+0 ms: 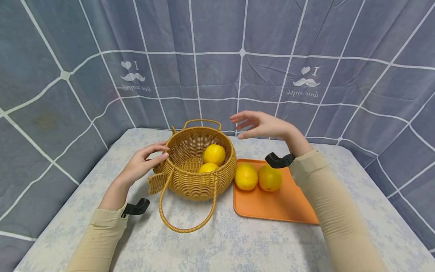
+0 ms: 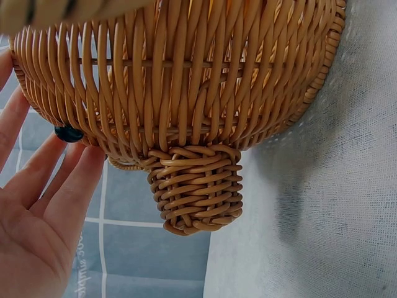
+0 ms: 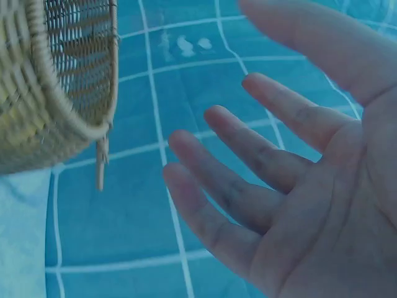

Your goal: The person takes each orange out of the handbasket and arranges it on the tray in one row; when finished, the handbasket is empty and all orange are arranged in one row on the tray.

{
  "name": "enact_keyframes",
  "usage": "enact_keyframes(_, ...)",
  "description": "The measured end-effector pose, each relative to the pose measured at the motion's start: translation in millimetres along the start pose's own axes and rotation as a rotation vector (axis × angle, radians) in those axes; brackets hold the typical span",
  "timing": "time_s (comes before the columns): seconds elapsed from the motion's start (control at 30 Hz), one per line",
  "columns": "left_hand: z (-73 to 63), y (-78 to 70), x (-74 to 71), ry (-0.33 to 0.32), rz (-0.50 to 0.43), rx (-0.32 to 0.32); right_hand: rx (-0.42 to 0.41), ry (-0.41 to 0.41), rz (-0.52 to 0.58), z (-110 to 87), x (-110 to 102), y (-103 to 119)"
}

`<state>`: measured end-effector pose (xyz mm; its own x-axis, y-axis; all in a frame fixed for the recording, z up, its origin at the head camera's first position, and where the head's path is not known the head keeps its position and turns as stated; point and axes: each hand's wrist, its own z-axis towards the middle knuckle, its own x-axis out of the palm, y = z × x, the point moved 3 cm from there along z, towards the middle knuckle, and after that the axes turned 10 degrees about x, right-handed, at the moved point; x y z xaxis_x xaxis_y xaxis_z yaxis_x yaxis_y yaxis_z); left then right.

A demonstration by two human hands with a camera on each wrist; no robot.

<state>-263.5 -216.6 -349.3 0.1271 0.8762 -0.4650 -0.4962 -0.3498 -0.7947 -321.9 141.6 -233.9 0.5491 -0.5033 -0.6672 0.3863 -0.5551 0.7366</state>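
Note:
A round wicker basket (image 1: 193,185) stands on the table, its woven handles folded outward and two yellow, lemon-like fruits (image 1: 214,154) inside. My left hand (image 1: 140,162) touches the basket's left side at the rim. In the left wrist view its fingers (image 2: 77,186) lie fairly straight along the wickerwork, beside a black bead (image 2: 68,133). My right hand (image 1: 263,124) is raised in the air to the right of the basket, holding nothing. Its fingers (image 3: 229,198) are spread and slightly bent. Two more yellow fruits (image 1: 246,176) lie on an orange tray (image 1: 272,207).
The tray lies right of the basket, under my right forearm. A pale patterned cloth (image 1: 210,249) covers the table. Behind and at both sides hangs a grey-blue curtain (image 1: 217,83) with white lines. Black wrist cameras (image 1: 279,160) sit at both cuffs.

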Motion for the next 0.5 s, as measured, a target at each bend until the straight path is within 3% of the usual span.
enact_keyframes(0.2, -0.2, -0.9, 1.6, -0.007, -0.012, -0.001, -0.033, 0.065, -0.106, 37.8, 15.5, 18.2)
enact_keyframes(0.5, -1.7, 0.7, 0.4, 0.002, -0.029, -0.001, 0.035, 0.221, -0.154, 84.1, 40.5, 32.8)
